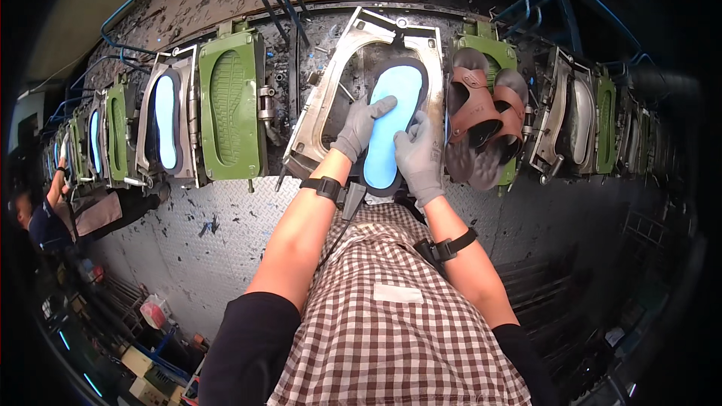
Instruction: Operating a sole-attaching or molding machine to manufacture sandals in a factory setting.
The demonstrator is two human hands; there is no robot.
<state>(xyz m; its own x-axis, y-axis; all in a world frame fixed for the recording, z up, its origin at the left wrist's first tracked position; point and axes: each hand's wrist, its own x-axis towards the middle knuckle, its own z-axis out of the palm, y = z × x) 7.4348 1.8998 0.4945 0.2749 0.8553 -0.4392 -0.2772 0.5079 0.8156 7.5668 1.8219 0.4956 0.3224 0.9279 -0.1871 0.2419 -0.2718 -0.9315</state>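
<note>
At the far left we have a co-worker (pixel 51 219) beside the row of moulds. Next comes a metal mould holding a blue insole (pixel 165 122), then a green mould plate (pixel 213 105) with a tread pattern. Our gloved left hand (pixel 361 127), partly closed, grips the left edge of a black-rimmed blue sole (pixel 393 84), thumb across its face. We hold that sole before an open metal frame (pixel 314 116); our gloved right hand (pixel 420 153), fingers half curled, grips its right edge. Rightward, brown sandals (pixel 477 111) lie over another green plate (pixel 502 51).
</note>
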